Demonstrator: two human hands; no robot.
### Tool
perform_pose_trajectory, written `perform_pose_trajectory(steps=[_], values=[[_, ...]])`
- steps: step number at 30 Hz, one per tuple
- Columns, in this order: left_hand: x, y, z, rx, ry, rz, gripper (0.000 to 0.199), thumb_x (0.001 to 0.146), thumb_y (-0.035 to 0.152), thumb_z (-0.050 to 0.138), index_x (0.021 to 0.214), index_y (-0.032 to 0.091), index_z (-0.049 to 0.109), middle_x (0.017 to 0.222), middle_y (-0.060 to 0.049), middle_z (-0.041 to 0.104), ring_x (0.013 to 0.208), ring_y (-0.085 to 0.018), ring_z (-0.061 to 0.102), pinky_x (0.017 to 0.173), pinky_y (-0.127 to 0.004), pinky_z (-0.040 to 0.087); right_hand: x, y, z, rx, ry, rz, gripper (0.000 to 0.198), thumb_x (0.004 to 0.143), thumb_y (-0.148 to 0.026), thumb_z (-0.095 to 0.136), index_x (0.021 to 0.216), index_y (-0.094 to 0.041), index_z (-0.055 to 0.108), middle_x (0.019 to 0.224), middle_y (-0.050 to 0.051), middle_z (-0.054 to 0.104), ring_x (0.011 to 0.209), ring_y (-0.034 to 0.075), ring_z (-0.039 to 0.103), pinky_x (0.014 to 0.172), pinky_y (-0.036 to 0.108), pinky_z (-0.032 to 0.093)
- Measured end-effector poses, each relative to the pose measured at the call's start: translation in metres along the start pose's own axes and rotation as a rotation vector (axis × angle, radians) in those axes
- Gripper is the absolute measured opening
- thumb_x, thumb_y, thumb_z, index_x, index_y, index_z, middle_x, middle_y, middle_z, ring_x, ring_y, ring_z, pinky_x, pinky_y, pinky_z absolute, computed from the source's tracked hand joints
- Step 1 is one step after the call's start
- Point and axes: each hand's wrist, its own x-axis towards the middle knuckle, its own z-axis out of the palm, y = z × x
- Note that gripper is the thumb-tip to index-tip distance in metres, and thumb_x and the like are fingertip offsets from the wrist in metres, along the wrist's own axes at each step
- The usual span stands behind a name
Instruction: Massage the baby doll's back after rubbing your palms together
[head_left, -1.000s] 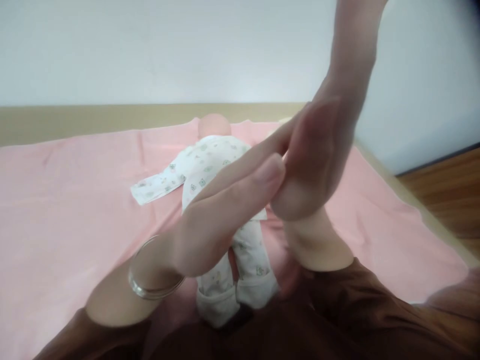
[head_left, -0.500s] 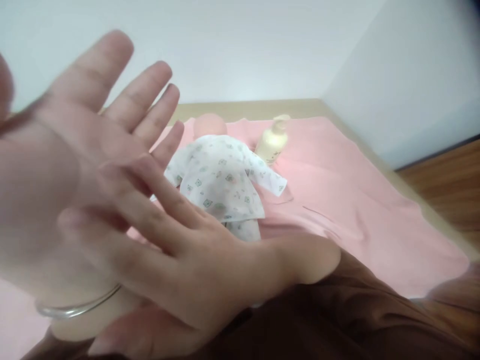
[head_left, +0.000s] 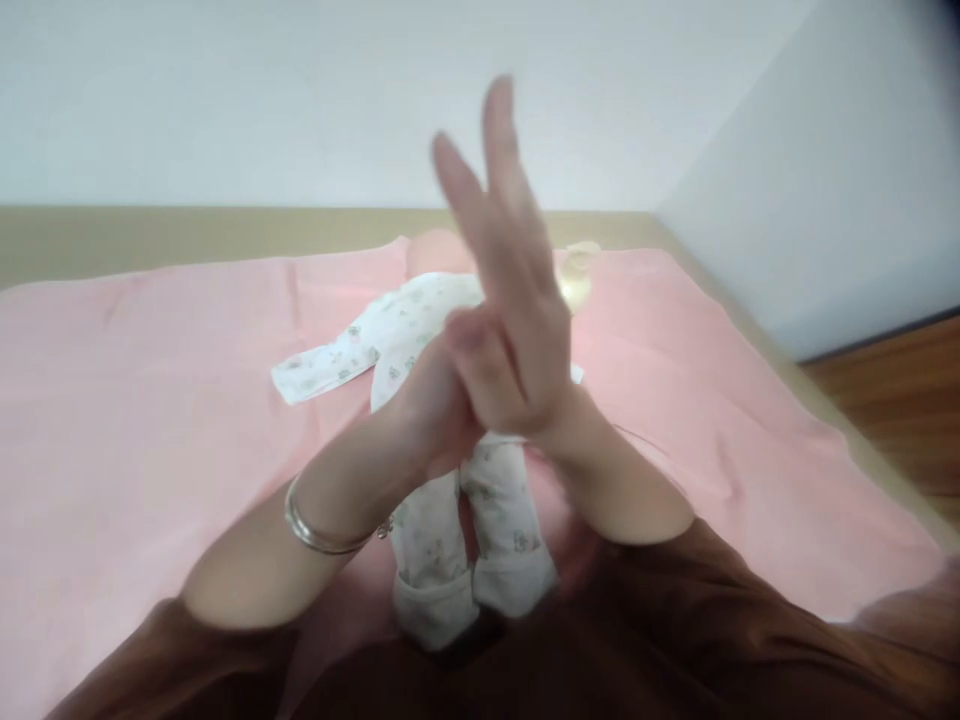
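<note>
My left hand (head_left: pixel 442 405), with a silver bangle (head_left: pixel 319 535) on its wrist, presses against my right hand (head_left: pixel 521 300) in front of me. Behind the right hand the left fingers are hidden. Two fingers of the right hand stretch upward and apart, somewhat blurred; nothing shows in either hand. Beyond and below them lies a baby doll (head_left: pixel 427 300) in a white printed top and trousers (head_left: pixel 499 490), one sleeve spread to the left. My hands cover its middle. A pale yellow pump bottle (head_left: pixel 577 275) stands beside its head, partly hidden by the right hand.
A pink cloth (head_left: pixel 187 380) is spread under the doll on a tan surface (head_left: pixel 97 235). Pale walls (head_left: pixel 300 100) rise at the back and right. A wooden floor (head_left: pixel 900 400) shows at the right edge. My brown clothing (head_left: pixel 675 620) fills the bottom.
Both hands have moved away from the camera, toward the middle of the view. The left palm was spread open with the right fingers across its wrist; now the hands press together, right fingers upward.
</note>
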Motion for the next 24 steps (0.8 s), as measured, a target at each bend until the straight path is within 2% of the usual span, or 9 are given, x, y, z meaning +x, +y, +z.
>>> perform_pose_trajectory(steps=[2, 4, 7, 9, 12, 15, 19, 21, 24], values=[[0.004, 0.007, -0.004, -0.078, -0.176, -0.025, 0.058, 0.105, 0.032, 0.014, 0.109, 0.025, 0.072, 0.112, 0.001, 0.075, 0.142, -0.027, 0.053, 0.102, -0.047, 0.064, 0.001, 0.019, 0.003, 0.085, 0.083, 0.061, 0.062, 0.105, -0.041, 0.012, 0.148, -0.006, 0.040, 0.165, 0.017, 0.031, 0.160, 0.021, 0.018, 0.132, 0.048, 0.025], [0.014, 0.002, -0.009, -0.149, -0.209, -0.029, 0.063, 0.105, 0.034, 0.011, 0.107, 0.021, 0.073, 0.113, -0.003, 0.075, 0.142, -0.029, 0.053, 0.104, -0.049, 0.062, 0.001, 0.033, 0.004, 0.133, 0.068, 0.212, 0.060, 0.106, -0.039, 0.012, 0.148, -0.008, 0.040, 0.165, 0.016, 0.032, 0.159, 0.019, 0.024, 0.131, 0.045, 0.028], [0.041, -0.029, -0.012, -0.220, 0.086, 0.013, 0.048, 0.105, 0.043, 0.026, 0.119, 0.020, 0.067, 0.123, -0.005, 0.072, 0.143, -0.028, 0.052, 0.115, -0.050, 0.052, 0.002, 0.040, 0.009, 0.203, -0.088, 0.450, 0.051, 0.103, -0.031, 0.029, 0.150, -0.014, 0.039, 0.166, 0.009, 0.034, 0.157, 0.019, 0.028, 0.130, 0.042, 0.030], [0.060, -0.058, -0.011, -0.271, 0.202, -0.041, 0.038, 0.102, 0.041, 0.038, 0.124, 0.021, 0.063, 0.134, -0.005, 0.067, 0.141, -0.025, 0.054, 0.120, -0.045, 0.047, 0.003, 0.038, 0.017, 0.247, -0.224, 0.511, 0.049, 0.100, -0.023, 0.035, 0.146, -0.013, 0.046, 0.157, 0.010, 0.048, 0.149, 0.022, 0.043, 0.127, 0.044, 0.035], [0.077, -0.094, -0.005, -0.178, 0.336, -0.089, 0.029, 0.094, 0.029, 0.049, 0.116, 0.021, 0.066, 0.137, -0.006, 0.065, 0.135, -0.023, 0.056, 0.120, -0.040, 0.044, 0.000, 0.033, 0.033, 0.215, -0.399, 0.515, 0.039, 0.097, -0.016, 0.035, 0.126, -0.014, 0.061, 0.123, 0.010, 0.070, 0.120, 0.025, 0.065, 0.111, 0.048, 0.050], [0.077, -0.111, 0.001, 0.016, 0.352, -0.060, 0.021, 0.090, 0.024, 0.046, 0.091, 0.021, 0.067, 0.107, -0.004, 0.074, 0.108, -0.021, 0.065, 0.102, -0.036, 0.051, -0.007, 0.032, 0.051, 0.212, -0.468, 0.470, 0.036, 0.095, -0.012, 0.034, 0.108, -0.015, 0.068, 0.104, 0.010, 0.073, 0.104, 0.024, 0.067, 0.100, 0.043, 0.053], [0.069, -0.119, 0.004, 0.195, 0.304, -0.025, 0.026, 0.089, 0.022, 0.040, 0.067, 0.020, 0.054, 0.075, -0.002, 0.066, 0.077, -0.017, 0.057, 0.076, -0.031, 0.046, -0.016, 0.036, 0.069, 0.260, -0.504, 0.424, 0.043, 0.092, -0.007, 0.031, 0.105, -0.014, 0.072, 0.108, 0.010, 0.075, 0.103, 0.022, 0.067, 0.098, 0.038, 0.053], [0.068, -0.122, 0.003, 0.233, 0.297, -0.013, 0.026, 0.089, 0.022, 0.039, 0.069, 0.021, 0.055, 0.078, -0.003, 0.067, 0.076, -0.018, 0.056, 0.076, -0.032, 0.046, -0.019, 0.039, 0.077, 0.246, -0.499, 0.411, 0.045, 0.092, -0.008, 0.032, 0.114, -0.012, 0.071, 0.119, 0.009, 0.074, 0.111, 0.021, 0.067, 0.104, 0.036, 0.052], [0.069, -0.130, 0.001, 0.247, 0.281, 0.030, 0.027, 0.091, 0.024, 0.039, 0.084, 0.022, 0.065, 0.094, -0.005, 0.073, 0.088, -0.021, 0.062, 0.088, -0.037, 0.050, -0.023, 0.047, 0.090, 0.166, -0.516, 0.347, 0.049, 0.093, -0.008, 0.032, 0.126, -0.012, 0.067, 0.139, 0.008, 0.066, 0.135, 0.019, 0.056, 0.122, 0.032, 0.038]])
